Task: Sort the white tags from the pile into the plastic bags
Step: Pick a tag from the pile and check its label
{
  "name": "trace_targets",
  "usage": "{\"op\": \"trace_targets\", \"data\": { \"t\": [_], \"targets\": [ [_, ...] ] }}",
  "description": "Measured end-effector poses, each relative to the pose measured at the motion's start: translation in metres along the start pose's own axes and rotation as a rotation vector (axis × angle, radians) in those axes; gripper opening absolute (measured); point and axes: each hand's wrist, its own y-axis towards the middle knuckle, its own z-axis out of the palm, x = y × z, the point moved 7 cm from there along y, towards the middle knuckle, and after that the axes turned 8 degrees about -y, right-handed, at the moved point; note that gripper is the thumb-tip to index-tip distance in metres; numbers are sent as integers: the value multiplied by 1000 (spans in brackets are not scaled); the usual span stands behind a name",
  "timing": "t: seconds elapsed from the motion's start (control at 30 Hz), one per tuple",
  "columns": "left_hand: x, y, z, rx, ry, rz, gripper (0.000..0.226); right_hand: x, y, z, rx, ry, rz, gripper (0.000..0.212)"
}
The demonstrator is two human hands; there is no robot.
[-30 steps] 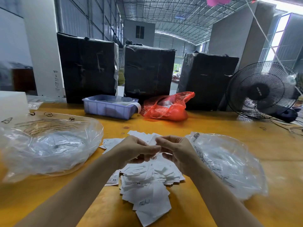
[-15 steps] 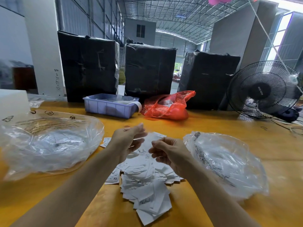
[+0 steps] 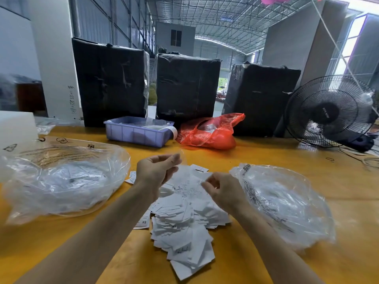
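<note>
A pile of white tags [image 3: 184, 226] lies on the yellow table between two clear plastic bags. The left bag [image 3: 61, 181] and the right bag [image 3: 287, 203] both hold white tags. My left hand [image 3: 156, 171] is raised above the far left part of the pile, and its thumb and fingertips meet on a small tag that is blurred. My right hand [image 3: 222, 190] hovers low over the right side of the pile, next to the right bag. Its fingers are curled and pinch a white tag at the pile's top.
A lilac plastic tray [image 3: 137, 133] and a red plastic bag [image 3: 209, 134] sit at the back of the table [image 3: 256, 160], in front of three black wrapped bales [image 3: 186, 87]. A black fan [image 3: 330, 111] stands at the back right, and a white block [image 3: 16, 128] at the far left.
My hands were together over the pile and have parted. The left hand rose and moved left. The right hand sank toward the pile's right side.
</note>
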Motion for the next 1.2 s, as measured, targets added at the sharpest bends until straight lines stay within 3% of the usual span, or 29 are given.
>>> {"op": "trace_targets", "data": {
  "t": [0.13,0.2,0.3,0.43,0.57,0.63,0.7,0.83,1.03,1.2],
  "targets": [
    [-2,1,-5,3,140,39,17,-12,-9,32,441,-79,-20,62],
    [0,2,-8,4,199,36,14,-11,-10,35,498,-100,-83,57],
    [4,4,-11,14,251,23,12,-9,-7,28,454,-89,-163,28],
    [8,7,-12,53,345,16,10,-17,-5,22,411,113,-68,13],
    [15,9,-12,91,443,-6,9,-33,3,6,181,582,184,15],
    [18,10,-10,120,463,-25,10,-36,3,7,184,882,306,12],
    [21,9,-7,155,461,-50,11,-33,2,7,211,1029,352,10],
    [26,5,-1,211,451,-104,9,-22,0,9,248,1121,327,15],
    [27,-6,8,293,451,-191,9,-10,1,0,134,1164,254,34],
    [29,-11,12,333,436,-247,8,1,-1,-4,67,1113,190,15]
  ]
}}
